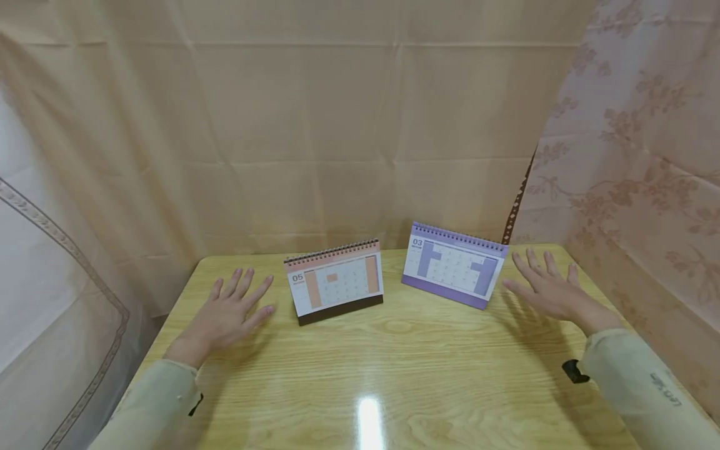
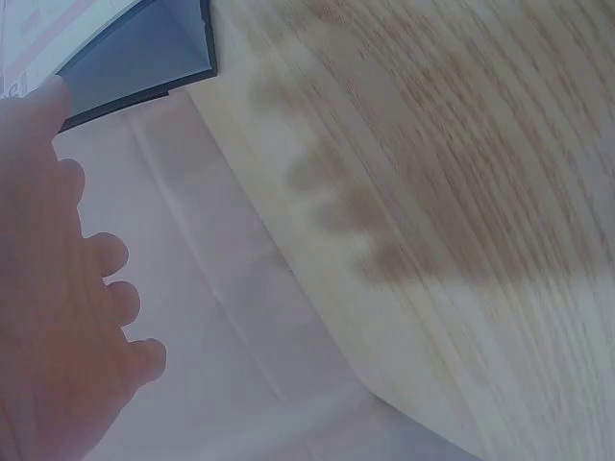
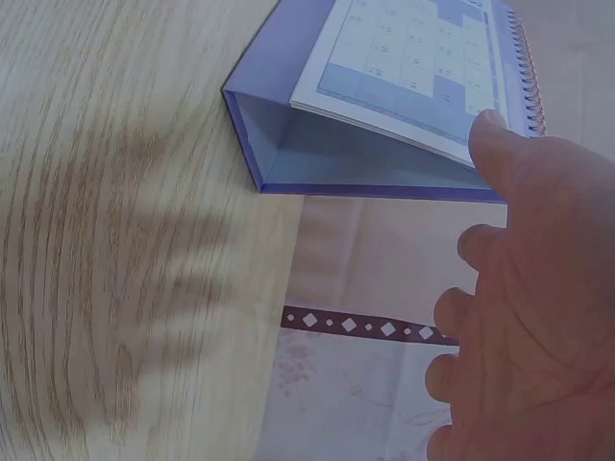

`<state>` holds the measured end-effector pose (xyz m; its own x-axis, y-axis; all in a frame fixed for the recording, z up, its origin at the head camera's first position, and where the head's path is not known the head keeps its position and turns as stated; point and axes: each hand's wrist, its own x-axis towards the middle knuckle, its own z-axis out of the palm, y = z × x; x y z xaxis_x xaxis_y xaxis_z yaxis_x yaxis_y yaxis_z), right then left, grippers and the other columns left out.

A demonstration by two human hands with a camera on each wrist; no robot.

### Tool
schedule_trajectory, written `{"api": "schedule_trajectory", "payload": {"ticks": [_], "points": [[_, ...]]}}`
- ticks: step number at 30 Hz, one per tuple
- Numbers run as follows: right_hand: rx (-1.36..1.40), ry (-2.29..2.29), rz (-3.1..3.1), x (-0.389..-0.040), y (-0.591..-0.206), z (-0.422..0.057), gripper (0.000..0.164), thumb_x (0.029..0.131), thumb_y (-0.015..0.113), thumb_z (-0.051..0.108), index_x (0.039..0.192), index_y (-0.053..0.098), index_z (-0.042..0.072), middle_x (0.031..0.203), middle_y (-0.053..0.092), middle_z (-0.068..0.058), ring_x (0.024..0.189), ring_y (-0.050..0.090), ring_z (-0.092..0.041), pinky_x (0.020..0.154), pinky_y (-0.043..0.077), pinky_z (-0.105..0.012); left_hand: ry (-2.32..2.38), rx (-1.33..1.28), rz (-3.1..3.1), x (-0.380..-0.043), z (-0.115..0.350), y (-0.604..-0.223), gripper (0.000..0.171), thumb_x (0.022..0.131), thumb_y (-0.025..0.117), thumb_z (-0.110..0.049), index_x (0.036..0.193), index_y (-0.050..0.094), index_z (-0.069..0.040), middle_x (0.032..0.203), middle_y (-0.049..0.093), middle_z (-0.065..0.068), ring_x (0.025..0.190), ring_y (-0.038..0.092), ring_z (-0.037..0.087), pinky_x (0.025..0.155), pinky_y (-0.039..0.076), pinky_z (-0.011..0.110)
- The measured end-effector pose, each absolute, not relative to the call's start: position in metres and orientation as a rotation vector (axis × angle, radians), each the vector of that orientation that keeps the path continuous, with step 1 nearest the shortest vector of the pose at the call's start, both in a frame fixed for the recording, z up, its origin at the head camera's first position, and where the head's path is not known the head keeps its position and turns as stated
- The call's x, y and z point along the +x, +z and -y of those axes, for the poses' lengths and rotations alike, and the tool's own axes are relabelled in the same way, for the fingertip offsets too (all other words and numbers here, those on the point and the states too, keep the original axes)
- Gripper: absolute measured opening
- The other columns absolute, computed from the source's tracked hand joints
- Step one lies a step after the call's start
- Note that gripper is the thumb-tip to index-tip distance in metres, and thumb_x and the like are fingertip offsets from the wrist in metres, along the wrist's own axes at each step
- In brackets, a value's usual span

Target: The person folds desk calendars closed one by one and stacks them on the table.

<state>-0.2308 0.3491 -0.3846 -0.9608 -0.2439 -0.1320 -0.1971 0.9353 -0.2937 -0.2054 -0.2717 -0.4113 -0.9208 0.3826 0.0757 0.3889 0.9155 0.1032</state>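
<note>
Two spiral-bound desk calendars stand on the wooden table. The orange one (image 1: 343,281), marked 05, has a dark base and sits left of centre. A purple calendar (image 1: 454,265), marked 03, stands further right and slightly farther back. My left hand (image 1: 227,315) is spread over the table's left side, apart from the orange calendar, and holds nothing. Spread close beside the purple calendar's right edge is my right hand (image 1: 554,290), also holding nothing. In the right wrist view the thumb overlaps the purple calendar (image 3: 404,77), whose hollow triangular side shows. The left wrist view catches only a corner of the orange calendar (image 2: 144,58).
The wood-grain table (image 1: 337,369) reflects a bright light near its front. Behind it hangs a beige curtain (image 1: 315,137). A flowered pink cloth (image 1: 647,156) hangs along the right, and a pale cloth with a patterned band (image 1: 56,237) along the left.
</note>
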Motion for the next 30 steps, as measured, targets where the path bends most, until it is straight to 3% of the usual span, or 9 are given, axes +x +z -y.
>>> {"api": "schedule_trajectory", "payload": {"ticks": [9,14,30], "points": [[-0.353,-0.419,-2.918,-0.234,-0.379,-0.352,0.084,0.106,0.032,0.060,0.162,-0.003,0.009,0.161,-0.013,-0.032,0.140,-0.022,-0.060,0.095,-0.029,-0.076,-0.117,-0.622,3.022,-0.207,0.268,-0.403,0.067,0.106,0.040,-0.055,0.161,0.030,-0.018,0.163,0.017,0.028,0.151,0.010,0.048,0.116,0.007,0.070],[-0.372,-0.360,-2.946,-0.240,-0.366,-0.351,0.083,0.105,0.032,0.062,0.162,-0.010,0.018,0.162,-0.017,-0.027,0.141,-0.020,-0.059,0.096,-0.029,-0.076,-0.123,-0.642,3.005,-0.212,0.268,-0.397,0.068,0.106,0.039,-0.056,0.161,0.031,-0.017,0.163,0.017,0.029,0.150,0.010,0.048,0.115,0.007,0.071],[-0.473,-0.347,-2.945,-0.258,-0.332,-0.305,0.083,0.103,0.033,0.065,0.164,0.001,0.018,0.166,-0.010,-0.021,0.146,-0.020,-0.050,0.100,-0.032,-0.068,-0.004,-0.733,2.945,-0.233,0.271,-0.374,0.068,0.105,0.037,-0.059,0.160,0.034,-0.018,0.163,0.018,0.029,0.149,0.015,0.049,0.114,0.013,0.072]]}}
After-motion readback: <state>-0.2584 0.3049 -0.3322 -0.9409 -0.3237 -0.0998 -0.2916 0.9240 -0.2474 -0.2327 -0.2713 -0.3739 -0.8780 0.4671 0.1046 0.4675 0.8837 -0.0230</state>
